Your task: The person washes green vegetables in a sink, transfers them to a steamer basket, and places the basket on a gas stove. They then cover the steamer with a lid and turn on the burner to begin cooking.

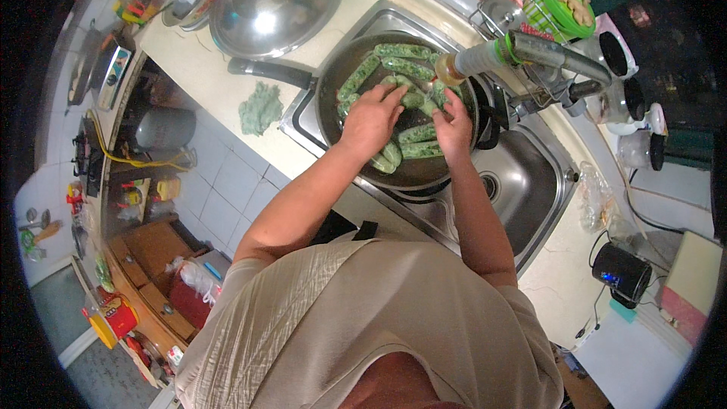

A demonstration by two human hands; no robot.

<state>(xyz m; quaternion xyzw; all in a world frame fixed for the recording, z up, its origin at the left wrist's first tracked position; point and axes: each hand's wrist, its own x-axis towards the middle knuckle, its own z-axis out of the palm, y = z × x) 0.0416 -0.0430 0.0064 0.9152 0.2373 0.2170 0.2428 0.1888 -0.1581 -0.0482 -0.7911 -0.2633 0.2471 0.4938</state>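
Several plump green sausage links (412, 68) in clear, shiny casings lie in a wide dark pan (417, 177), some joined at twisted ends. My left hand (372, 116) reaches in from the left, its fingers curled over a link (413, 101) in the middle of the pan. Opposite it, my right hand (454, 125) is inside the pan's right side. Its thumb and fingertips are beside the end of that link; whether they pinch it is hidden. The pan rests across the edge of a steel sink (528, 182), its black handle (272, 72) pointing left.
A faucet (556, 57) with a hose nozzle (454, 68) overhangs the pan's right rim. On the counter are a large steel lid (275, 3) and a crumpled green cloth (260, 108). Jars (616, 99) and a green-lidded basket (562, 3) line the right ledge.
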